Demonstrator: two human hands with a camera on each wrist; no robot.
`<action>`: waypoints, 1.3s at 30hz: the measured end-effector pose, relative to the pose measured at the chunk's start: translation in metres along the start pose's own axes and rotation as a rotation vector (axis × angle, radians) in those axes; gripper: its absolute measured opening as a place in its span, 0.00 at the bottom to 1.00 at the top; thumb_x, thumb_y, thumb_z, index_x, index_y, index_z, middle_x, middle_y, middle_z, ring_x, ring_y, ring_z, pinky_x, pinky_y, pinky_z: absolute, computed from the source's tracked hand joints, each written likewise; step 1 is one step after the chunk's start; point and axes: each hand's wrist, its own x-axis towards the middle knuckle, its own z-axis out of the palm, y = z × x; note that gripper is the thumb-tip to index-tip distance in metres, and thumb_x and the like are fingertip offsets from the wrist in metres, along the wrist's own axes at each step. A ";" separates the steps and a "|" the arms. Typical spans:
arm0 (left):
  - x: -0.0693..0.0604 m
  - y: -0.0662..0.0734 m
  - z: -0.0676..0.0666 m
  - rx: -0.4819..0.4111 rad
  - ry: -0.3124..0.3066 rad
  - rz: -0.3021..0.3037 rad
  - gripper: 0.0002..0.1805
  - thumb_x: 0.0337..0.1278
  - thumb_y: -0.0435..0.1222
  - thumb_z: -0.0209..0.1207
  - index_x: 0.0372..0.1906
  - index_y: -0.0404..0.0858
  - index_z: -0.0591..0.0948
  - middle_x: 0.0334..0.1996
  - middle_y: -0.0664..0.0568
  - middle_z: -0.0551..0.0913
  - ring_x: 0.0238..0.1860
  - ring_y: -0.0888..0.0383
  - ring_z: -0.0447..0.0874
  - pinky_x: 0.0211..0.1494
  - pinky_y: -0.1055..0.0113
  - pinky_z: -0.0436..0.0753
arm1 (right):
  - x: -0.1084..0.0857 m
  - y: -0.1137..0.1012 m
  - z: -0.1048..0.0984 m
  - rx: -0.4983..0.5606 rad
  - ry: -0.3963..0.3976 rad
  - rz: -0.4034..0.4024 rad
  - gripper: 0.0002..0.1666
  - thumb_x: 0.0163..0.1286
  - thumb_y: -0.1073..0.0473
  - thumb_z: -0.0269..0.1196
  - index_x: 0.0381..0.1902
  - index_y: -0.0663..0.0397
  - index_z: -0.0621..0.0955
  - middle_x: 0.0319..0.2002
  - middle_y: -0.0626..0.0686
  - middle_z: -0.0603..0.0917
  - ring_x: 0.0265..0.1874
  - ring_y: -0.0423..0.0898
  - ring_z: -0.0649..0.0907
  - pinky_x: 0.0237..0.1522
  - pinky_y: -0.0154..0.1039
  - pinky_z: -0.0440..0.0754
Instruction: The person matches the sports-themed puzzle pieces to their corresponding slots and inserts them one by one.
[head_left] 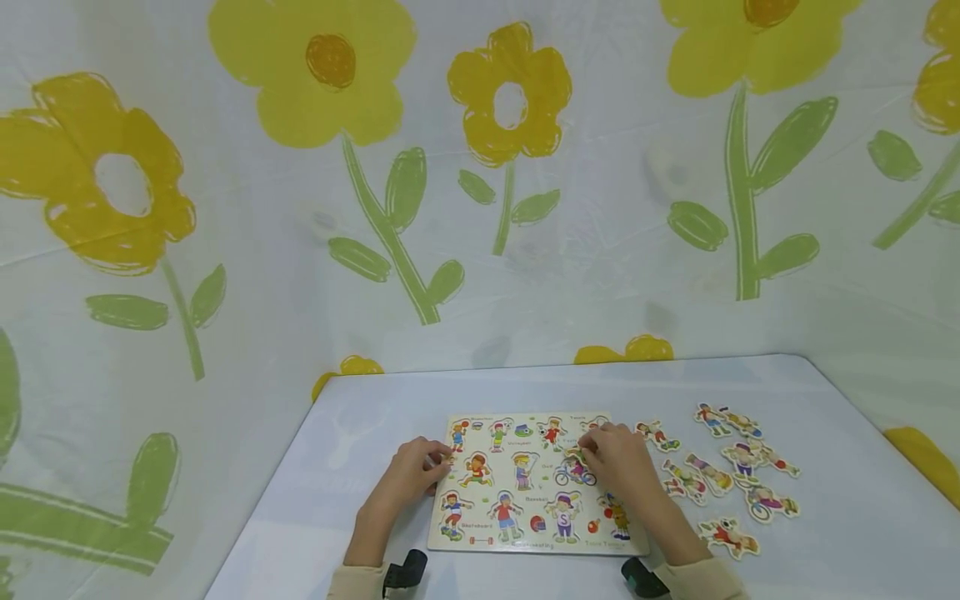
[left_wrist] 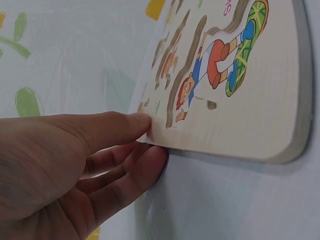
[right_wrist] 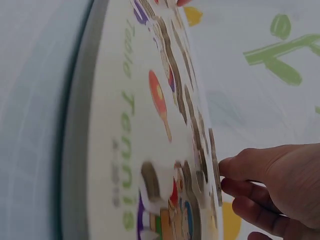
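Note:
A pale wooden puzzle board (head_left: 442,540) with printed sports figures lies on the table. My left hand (head_left: 411,468) grips its left edge; in the left wrist view the thumb (left_wrist: 117,129) lies on the top face and the fingers curl at the edge. Over the board's upper right corner, my right hand (head_left: 618,462) pinches a thin wooden puzzle piece (right_wrist: 215,167), seen edge-on in the right wrist view. The picture on that piece is hidden. Beneath the hand is a cyclist figure (head_left: 574,469); a skateboarder figure (left_wrist: 215,60) shows near the left hand.
Several loose puzzle pieces lie on the white table (head_left: 360,408) right of the board, among them a wheeled figure (head_left: 772,504), a figure nearest the front (head_left: 727,537) and one beside the board's corner (head_left: 657,435). A flower-print curtain (head_left: 585,250) stands behind the table.

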 end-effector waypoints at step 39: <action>0.002 0.001 0.002 0.017 0.020 -0.008 0.13 0.59 0.33 0.64 0.49 0.37 0.85 0.35 0.50 0.77 0.28 0.60 0.74 0.24 0.72 0.76 | 0.004 -0.084 0.042 0.085 -0.045 -0.173 0.03 0.61 0.55 0.70 0.32 0.45 0.87 0.30 0.43 0.82 0.33 0.41 0.75 0.41 0.43 0.71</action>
